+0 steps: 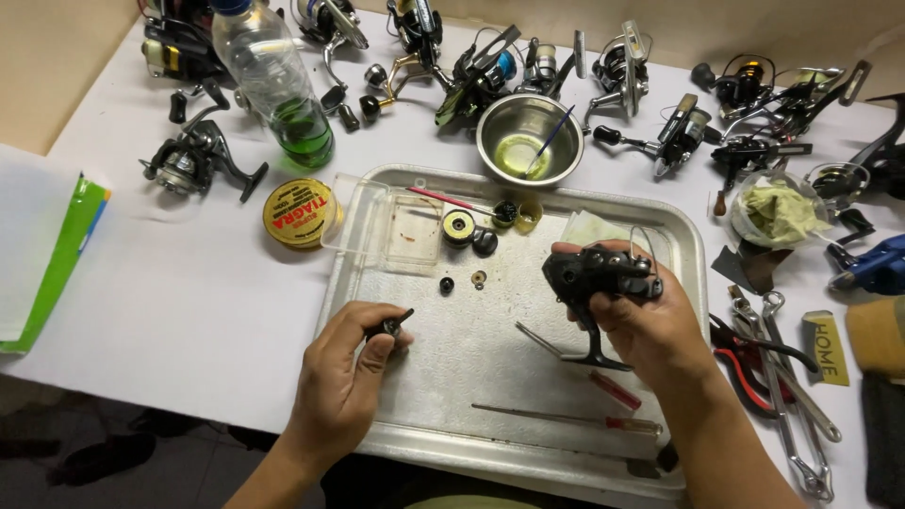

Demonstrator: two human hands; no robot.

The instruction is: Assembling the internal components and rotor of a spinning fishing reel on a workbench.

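My right hand point(655, 325) grips a black fishing reel body point(594, 278) over the right part of a metal tray point(377, 434), its foot pointing down. My left hand point(344, 377) pinches a small black part point(391, 326) at the tray's left edge. Small round parts point(468, 231) lie at the tray's far side beside a clear plastic box point(386, 226). Two red-handled screwdrivers point(575, 415) and a thin metal tool point(542, 341) rest on the tray near my right hand.
Several fishing reels point(193, 160) line the table's far side. A steel bowl point(528, 141) with yellowish liquid, a plastic bottle point(273, 75) of green liquid and a yellow line spool point(299, 213) stand behind the tray. Pliers and wrenches point(773, 368) lie at right.
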